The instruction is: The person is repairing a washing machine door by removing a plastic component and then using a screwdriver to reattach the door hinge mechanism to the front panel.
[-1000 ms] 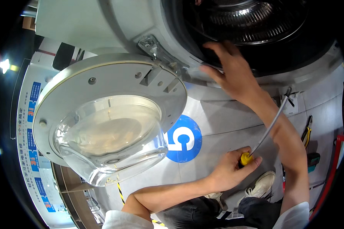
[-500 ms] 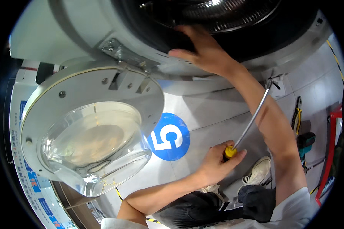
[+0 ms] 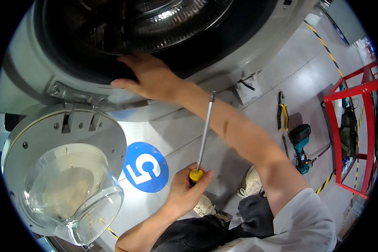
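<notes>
My right hand [image 3: 149,77] lies flat on the dark rubber rim at the lower edge of a front-loading washing machine's drum opening [image 3: 164,25], fingers pointing left. Lower down, my left hand [image 3: 184,194] grips the yellow handle of a long screwdriver [image 3: 203,134]. Its metal shaft points up and its tip is close under my right forearm. The machine's round door [image 3: 42,138] hangs open at the left on a metal hinge [image 3: 73,93], with its clear glass bowl [image 3: 67,195] bulging toward me.
A round blue sticker with a white figure [image 3: 146,167] sits on the machine's front panel. On the grey floor at the right lie yellow-handled pliers [image 3: 282,111] and a teal cordless drill [image 3: 300,145] beside a red metal frame [image 3: 348,126]. My shoe [image 3: 252,182] shows below.
My right hand has slid left along the drum's rim. The screwdriver has swung from a slant to nearly upright, and the view has shifted toward the machine's right side.
</notes>
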A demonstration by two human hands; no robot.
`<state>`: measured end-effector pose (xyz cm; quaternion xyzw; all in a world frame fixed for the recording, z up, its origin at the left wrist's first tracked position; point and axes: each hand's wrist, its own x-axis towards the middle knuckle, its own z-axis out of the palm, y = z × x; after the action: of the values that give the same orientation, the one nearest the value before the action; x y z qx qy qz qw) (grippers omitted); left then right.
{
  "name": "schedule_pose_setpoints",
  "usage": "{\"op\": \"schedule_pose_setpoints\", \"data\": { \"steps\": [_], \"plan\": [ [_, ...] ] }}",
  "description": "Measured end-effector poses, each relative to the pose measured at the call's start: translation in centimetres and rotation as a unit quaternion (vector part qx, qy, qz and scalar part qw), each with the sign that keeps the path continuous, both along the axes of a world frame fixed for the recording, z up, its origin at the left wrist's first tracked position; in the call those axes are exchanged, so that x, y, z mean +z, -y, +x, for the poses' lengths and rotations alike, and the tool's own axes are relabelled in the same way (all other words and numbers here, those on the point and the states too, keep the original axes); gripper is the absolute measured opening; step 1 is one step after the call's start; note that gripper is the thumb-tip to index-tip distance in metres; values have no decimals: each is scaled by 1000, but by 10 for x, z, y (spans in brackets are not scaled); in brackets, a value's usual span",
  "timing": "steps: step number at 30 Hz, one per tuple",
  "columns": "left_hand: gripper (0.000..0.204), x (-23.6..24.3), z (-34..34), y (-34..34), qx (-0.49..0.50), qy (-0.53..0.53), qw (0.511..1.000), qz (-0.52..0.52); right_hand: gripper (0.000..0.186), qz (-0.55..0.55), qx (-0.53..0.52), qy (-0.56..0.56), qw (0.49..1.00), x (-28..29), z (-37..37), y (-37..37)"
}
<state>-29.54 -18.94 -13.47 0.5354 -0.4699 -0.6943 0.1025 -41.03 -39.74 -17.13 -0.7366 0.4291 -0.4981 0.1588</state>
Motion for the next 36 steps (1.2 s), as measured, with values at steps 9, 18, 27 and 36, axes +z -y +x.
{"op": "schedule_pose_setpoints", "data": {
  "steps": [9, 18, 27, 36],
  "plan": [
    [21, 0, 5, -3, -20, 15, 999, -32, 74, -6, -16, 9, 1000, 1, 5, 0],
    [26, 4, 2, -3, -55, 26, 996, -58, 62, -41, -53, -7, 998, -7, 6, 3],
    [27, 8, 1, 1, -61, 20, 997, -36, 58, -30, -46, -4, 998, -3, 5, 1],
    [28, 7, 3, 1, -73, 30, 996, -43, 59, -46, -48, -20, 998, -2, 5, 0]
  ]
}}
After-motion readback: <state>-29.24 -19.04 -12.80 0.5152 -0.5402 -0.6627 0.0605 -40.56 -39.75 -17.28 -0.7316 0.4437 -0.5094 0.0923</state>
